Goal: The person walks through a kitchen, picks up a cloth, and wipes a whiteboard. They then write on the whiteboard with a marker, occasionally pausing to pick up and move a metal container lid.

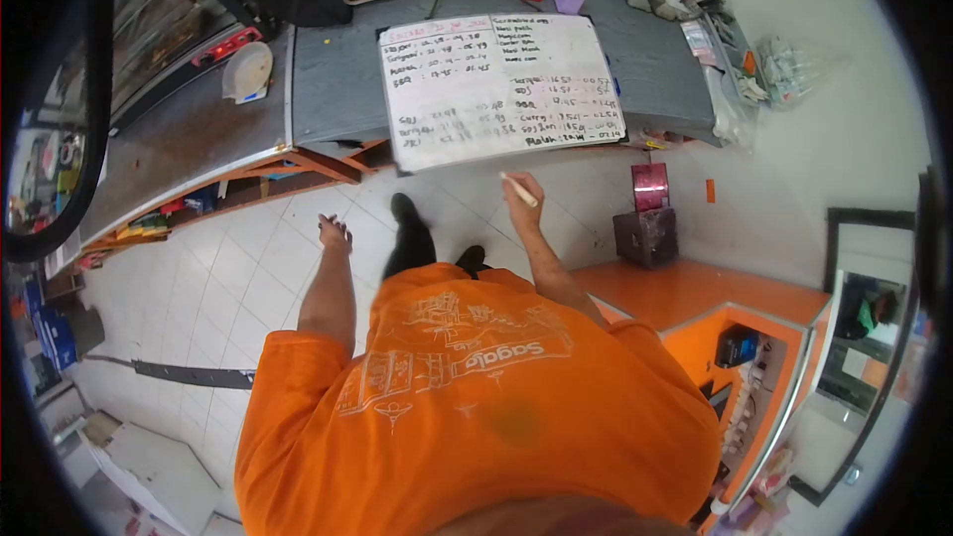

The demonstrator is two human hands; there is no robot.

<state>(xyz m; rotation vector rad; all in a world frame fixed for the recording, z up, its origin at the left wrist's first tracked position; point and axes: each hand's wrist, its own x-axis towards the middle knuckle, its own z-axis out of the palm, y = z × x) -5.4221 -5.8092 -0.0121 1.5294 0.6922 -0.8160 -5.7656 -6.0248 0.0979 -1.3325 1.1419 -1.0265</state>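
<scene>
Your right hand [525,206] grips a slim cream-white marker [519,190] near the close edge of the rectangular handwritten whiteboard [467,99] on the grey counter [338,79], your left hand [336,234] half-curled, contents impossible to tell.

Pale floor tiles [238,258] spread below you, while a grey counter [342,84] runs along the far side, brown woodwork [328,166] showing beneath its edge. To your right, a white wall [854,69] rises behind an orange cabinet [735,290] with an open compartment, near a dark frame [869,218]. Soft light covers tiles and wall alike.
</scene>
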